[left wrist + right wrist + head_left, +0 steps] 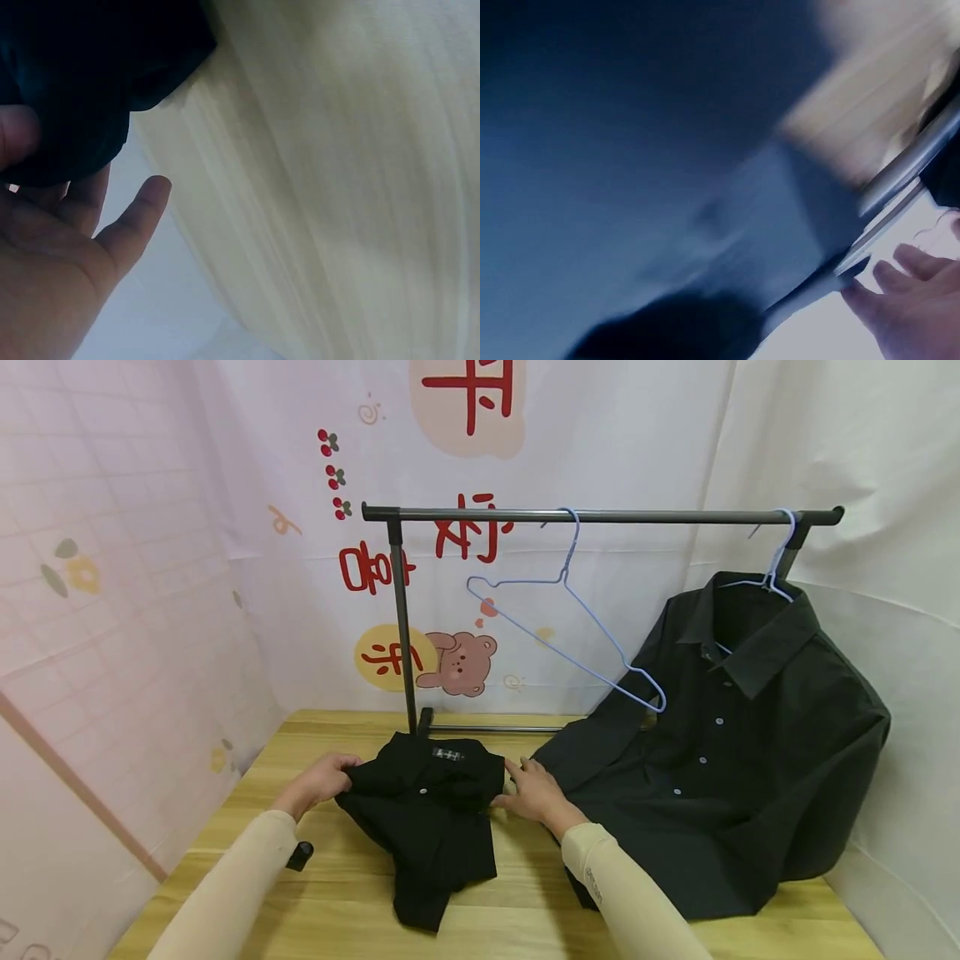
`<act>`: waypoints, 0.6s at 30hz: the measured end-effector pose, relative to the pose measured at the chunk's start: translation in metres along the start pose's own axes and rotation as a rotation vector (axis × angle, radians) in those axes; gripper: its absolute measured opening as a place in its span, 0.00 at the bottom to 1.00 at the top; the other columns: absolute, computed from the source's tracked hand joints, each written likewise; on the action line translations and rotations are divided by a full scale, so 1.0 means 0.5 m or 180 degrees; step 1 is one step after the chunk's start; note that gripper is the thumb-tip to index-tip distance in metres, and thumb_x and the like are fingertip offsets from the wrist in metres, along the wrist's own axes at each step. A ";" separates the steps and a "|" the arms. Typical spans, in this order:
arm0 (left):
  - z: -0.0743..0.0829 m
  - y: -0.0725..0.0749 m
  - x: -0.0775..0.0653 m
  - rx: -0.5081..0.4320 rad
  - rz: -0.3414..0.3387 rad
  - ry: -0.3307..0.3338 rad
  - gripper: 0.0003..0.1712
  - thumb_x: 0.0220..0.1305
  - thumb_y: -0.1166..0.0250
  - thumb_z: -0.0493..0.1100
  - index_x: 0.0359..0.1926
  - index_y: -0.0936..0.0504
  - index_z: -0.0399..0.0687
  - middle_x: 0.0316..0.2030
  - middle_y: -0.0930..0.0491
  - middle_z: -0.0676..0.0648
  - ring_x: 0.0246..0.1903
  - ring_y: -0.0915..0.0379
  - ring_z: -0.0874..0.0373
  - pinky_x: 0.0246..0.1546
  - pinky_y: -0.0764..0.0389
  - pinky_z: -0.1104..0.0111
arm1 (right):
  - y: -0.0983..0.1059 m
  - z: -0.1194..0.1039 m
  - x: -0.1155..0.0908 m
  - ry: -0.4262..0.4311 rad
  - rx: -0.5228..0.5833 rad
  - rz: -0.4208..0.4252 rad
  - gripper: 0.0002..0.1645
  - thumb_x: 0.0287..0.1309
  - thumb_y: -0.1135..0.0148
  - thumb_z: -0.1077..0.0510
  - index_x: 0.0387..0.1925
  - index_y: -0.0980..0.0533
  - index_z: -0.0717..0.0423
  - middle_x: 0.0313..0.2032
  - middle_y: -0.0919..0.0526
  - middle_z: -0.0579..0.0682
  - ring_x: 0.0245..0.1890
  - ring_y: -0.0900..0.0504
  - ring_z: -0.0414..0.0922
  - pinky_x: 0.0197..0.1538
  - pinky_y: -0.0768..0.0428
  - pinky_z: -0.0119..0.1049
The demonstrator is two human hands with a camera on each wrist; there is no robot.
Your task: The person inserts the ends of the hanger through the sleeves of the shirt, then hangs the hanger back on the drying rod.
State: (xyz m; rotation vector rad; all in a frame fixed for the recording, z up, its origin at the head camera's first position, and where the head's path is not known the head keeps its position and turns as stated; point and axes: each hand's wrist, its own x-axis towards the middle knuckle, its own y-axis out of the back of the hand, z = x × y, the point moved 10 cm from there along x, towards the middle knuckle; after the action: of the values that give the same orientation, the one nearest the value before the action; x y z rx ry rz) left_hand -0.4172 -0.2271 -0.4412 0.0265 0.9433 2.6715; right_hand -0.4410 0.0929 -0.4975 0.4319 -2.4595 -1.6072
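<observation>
"One crumpled black shirt [442, 839] on the table [330, 902], left of centre: held?"
"Left hand [325, 781] pinches its left side; right hand [532, 792] is at its right edge, fingers apart, grip unclear."
"Hidden?"
"Its underside; right-wrist view blurred."

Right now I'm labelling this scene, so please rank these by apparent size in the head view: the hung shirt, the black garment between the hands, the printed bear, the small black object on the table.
1. Hung shirt
2. Unhung black garment
3. Printed bear
4. Small black object
</observation>
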 end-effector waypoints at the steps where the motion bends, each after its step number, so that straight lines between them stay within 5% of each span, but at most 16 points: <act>1: -0.002 -0.004 0.000 0.0016 -0.0016 0.0009 0.17 0.49 0.52 0.19 0.35 0.23 0.34 0.31 0.29 0.44 0.32 0.37 0.50 0.33 0.37 0.61 | -0.005 -0.014 0.005 0.0076 0.0023 -0.0002 0.48 0.63 0.37 0.37 0.76 0.43 0.53 0.74 0.46 0.64 0.73 0.48 0.63 0.69 0.44 0.61; 3: -0.009 -0.015 0.000 0.0034 -0.0081 0.0058 0.16 0.49 0.51 0.18 0.37 0.24 0.32 0.33 0.28 0.40 0.34 0.36 0.48 0.33 0.37 0.60 | -0.012 -0.044 0.012 0.0257 0.0196 0.0020 0.47 0.64 0.37 0.40 0.75 0.43 0.55 0.74 0.46 0.62 0.73 0.46 0.61 0.69 0.43 0.59; 6: -0.022 -0.031 -0.002 -0.0009 -0.0206 0.0228 0.26 0.53 0.46 0.21 0.56 0.27 0.27 0.52 0.27 0.30 0.50 0.30 0.39 0.43 0.28 0.58 | -0.023 -0.089 0.017 0.0529 0.0492 -0.0040 0.48 0.64 0.35 0.44 0.75 0.45 0.59 0.73 0.41 0.60 0.71 0.40 0.58 0.68 0.39 0.54; 11: -0.023 -0.063 -0.001 -0.0256 -0.0467 0.0214 0.49 0.58 0.35 0.30 0.75 0.52 0.29 0.71 0.45 0.28 0.69 0.47 0.33 0.64 0.38 0.45 | -0.045 -0.134 0.016 0.0681 0.0443 -0.0071 0.41 0.64 0.38 0.56 0.73 0.43 0.63 0.58 0.23 0.61 0.59 0.23 0.56 0.60 0.27 0.49; 15: 0.001 -0.076 0.000 -0.0243 -0.0495 -0.0039 0.52 0.57 0.31 0.31 0.76 0.52 0.32 0.72 0.46 0.30 0.70 0.50 0.34 0.66 0.44 0.43 | -0.036 -0.157 0.006 0.0802 -0.0033 0.0152 0.17 0.53 0.42 0.72 0.46 0.22 0.58 0.37 0.17 0.53 0.39 0.18 0.49 0.44 0.23 0.39; 18: 0.020 -0.067 0.000 -0.0022 -0.0253 -0.0150 0.43 0.56 0.33 0.29 0.72 0.39 0.33 0.68 0.36 0.31 0.67 0.41 0.34 0.63 0.37 0.44 | -0.006 -0.161 -0.004 0.0864 -0.0069 0.0346 0.13 0.50 0.44 0.74 0.26 0.25 0.52 0.26 0.22 0.47 0.25 0.27 0.43 0.33 0.32 0.37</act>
State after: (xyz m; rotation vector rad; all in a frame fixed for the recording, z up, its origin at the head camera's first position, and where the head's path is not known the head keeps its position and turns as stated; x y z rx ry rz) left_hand -0.4068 -0.1963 -0.4539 0.0493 0.9014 2.5897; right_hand -0.4146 0.0229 -0.4677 0.4702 -2.2228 -1.4275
